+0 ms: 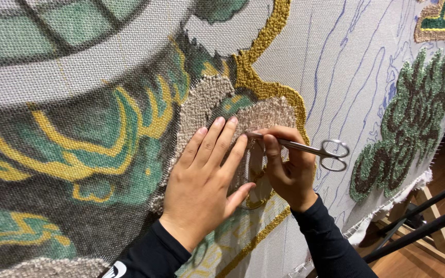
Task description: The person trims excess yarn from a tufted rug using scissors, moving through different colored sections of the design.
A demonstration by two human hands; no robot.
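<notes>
A big grey cloth (336, 56) is stretched upright on a wooden frame (441, 234). Soft beige yarn (207, 103), a gold yarn line (263, 51) and a green and brown yarn patch (408, 123) are stitched onto it. Thin blue lines (346, 67) are drawn on its bare part.

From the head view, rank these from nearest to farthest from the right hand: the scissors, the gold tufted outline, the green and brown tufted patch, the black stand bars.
1. scissors: held in the right hand.
2. gold tufted outline: just above the hand.
3. green and brown tufted patch: farther right on the cloth.
4. black stand bars: lower right, off the cloth.
</notes>
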